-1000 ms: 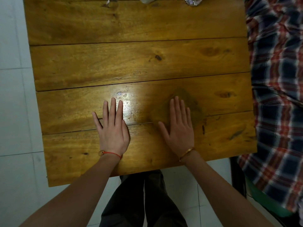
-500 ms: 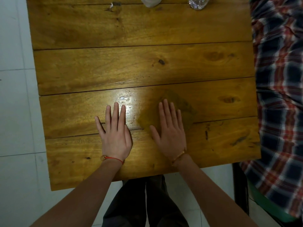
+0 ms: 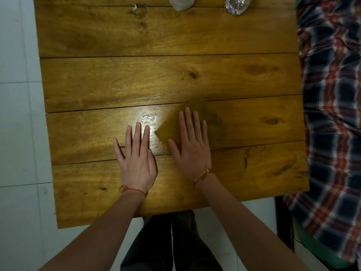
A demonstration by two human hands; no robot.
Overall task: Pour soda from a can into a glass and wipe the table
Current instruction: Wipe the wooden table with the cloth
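Observation:
My right hand [image 3: 192,147] lies flat, fingers spread, pressing a yellow-brown cloth [image 3: 169,128] onto the wooden table [image 3: 156,79]. The cloth shows to the left of and beyond my fingers, and the rest is hidden under my palm. My left hand [image 3: 136,155] rests flat on the bare wood just left of the cloth, holding nothing. At the table's far edge stand the base of a whitish cup [image 3: 181,2] and a clear faceted glass [image 3: 237,3], both cut off by the frame. No can is in view.
Red, white and navy plaid fabric [image 3: 332,114] fills the right side, against the table's right edge. Below it shows a green seat edge [image 3: 312,243]. White floor tiles [image 3: 17,133] lie to the left. My dark trousers [image 3: 172,241] are under the near edge.
My right hand has slid left with the cloth, closing the gap to my left hand. My left hand has stayed flat in place.

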